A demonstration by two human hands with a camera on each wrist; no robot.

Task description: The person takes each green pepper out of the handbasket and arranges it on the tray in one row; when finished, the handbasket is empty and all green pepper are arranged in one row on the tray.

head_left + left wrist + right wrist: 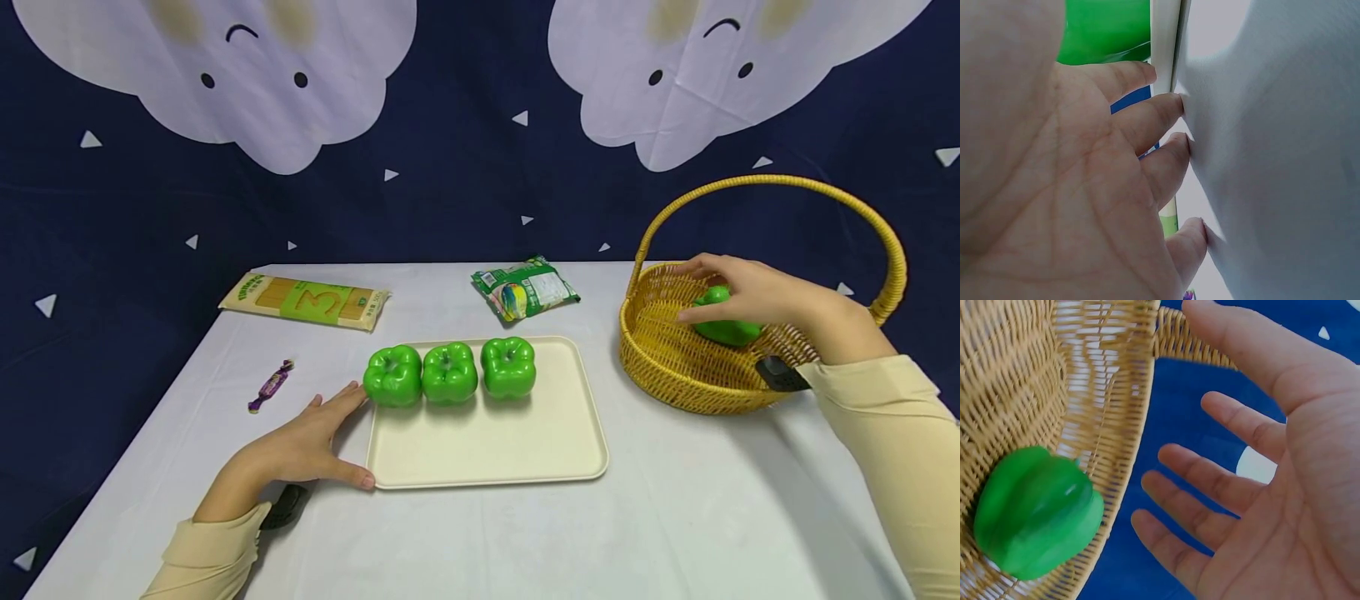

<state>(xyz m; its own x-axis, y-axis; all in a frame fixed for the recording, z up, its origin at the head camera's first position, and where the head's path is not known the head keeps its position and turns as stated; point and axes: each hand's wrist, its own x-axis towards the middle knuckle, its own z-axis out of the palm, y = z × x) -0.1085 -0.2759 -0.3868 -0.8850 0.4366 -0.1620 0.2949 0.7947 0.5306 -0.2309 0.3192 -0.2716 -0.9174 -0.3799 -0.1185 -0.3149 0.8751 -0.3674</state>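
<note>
My left hand [300, 442] rests at the left edge of a cream tray [491, 450], fingers spread; its thumb is at the near left corner. In the left wrist view its fingertips lie on the white cloth beside the tray's rim [1163, 44]. Three green bell peppers [393, 376] [450, 373] [508, 367] sit in a row along the tray's far side. Over the yellow wicker basket [675, 392] my right hand [750, 292] hovers with fingers apart, holding nothing. Below it, inside the basket, lies another green bell pepper [1038, 512], partly hidden by the hand in the head view.
A pack of noodles [303, 301] lies at the back left, with a purple wrapped candy [271, 387] nearer me. Behind the tray is a green snack packet [525, 288]. The basket's tall handle [772, 180] arches above my right hand. A dark blue patterned curtain hangs behind the table.
</note>
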